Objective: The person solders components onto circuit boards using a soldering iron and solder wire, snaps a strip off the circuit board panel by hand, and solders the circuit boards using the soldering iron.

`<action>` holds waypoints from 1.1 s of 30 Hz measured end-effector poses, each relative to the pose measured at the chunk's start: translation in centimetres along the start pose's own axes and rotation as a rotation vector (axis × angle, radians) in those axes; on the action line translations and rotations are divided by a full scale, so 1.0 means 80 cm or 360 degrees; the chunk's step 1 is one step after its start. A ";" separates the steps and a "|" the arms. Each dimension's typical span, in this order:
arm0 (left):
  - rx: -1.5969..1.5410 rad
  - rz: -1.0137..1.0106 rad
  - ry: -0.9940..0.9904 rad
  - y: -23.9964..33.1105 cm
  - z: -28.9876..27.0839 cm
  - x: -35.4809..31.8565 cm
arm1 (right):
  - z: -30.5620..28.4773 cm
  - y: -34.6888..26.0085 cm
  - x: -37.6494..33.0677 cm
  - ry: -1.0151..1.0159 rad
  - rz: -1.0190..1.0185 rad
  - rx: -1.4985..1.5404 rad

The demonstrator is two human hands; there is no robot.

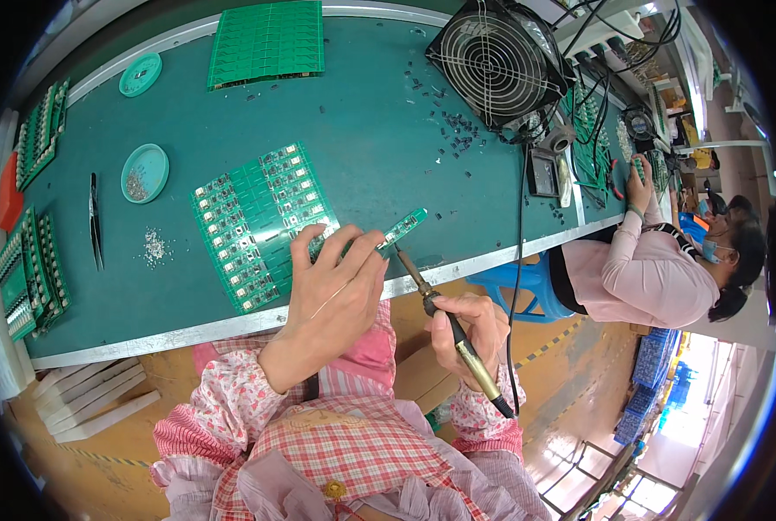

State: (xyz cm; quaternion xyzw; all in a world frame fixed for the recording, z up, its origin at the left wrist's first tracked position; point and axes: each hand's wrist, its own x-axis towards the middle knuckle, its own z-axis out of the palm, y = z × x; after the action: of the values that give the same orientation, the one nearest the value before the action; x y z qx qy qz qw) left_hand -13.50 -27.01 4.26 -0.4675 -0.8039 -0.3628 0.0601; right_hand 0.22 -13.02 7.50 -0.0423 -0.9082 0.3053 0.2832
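Note:
My left hand (340, 286) pinches a narrow green circuit board strip (405, 227) near the table's front edge. Its palm hovers over the right side of a larger green circuit board panel (258, 227), which carries rows of small components. In my right hand (470, 339) is a soldering iron (464, 346), gripped like a pen. The iron's tip points up and left to the lower edge of the strip; whether it touches cannot be made out. A black cable runs from the iron's rear end.
Tweezers (95, 221), a round dish of tiny parts (145, 174) and a loose pile (154, 249) lie left. A stacked board panel (266, 43) is at the back. A fan (496, 65) stands back right, near scattered black bits (459, 130). A co-worker (666, 265) sits at right.

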 end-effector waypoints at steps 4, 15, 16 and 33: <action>0.0007 0.0002 0.0005 0.000 0.001 0.000 | 0.002 0.002 0.003 -0.0029 -0.0025 -0.0002; 0.0027 0.0011 -0.0004 -0.001 0.003 0.000 | 0.002 0.002 0.008 -0.0067 -0.0049 -0.0028; 0.0030 0.0009 -0.0001 0.000 0.003 -0.001 | 0.002 0.002 0.009 -0.0080 -0.0053 -0.0031; 0.0070 0.0052 -0.0028 -0.003 0.003 -0.002 | -0.005 -0.008 0.021 -0.0317 -0.0305 -0.0377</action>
State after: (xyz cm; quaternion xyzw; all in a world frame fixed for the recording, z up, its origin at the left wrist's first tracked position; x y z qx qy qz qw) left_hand -13.53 -27.03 3.92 -0.4823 -0.8044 -0.3398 0.0691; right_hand -0.95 -12.93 8.95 0.0419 -0.9612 0.1705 0.2128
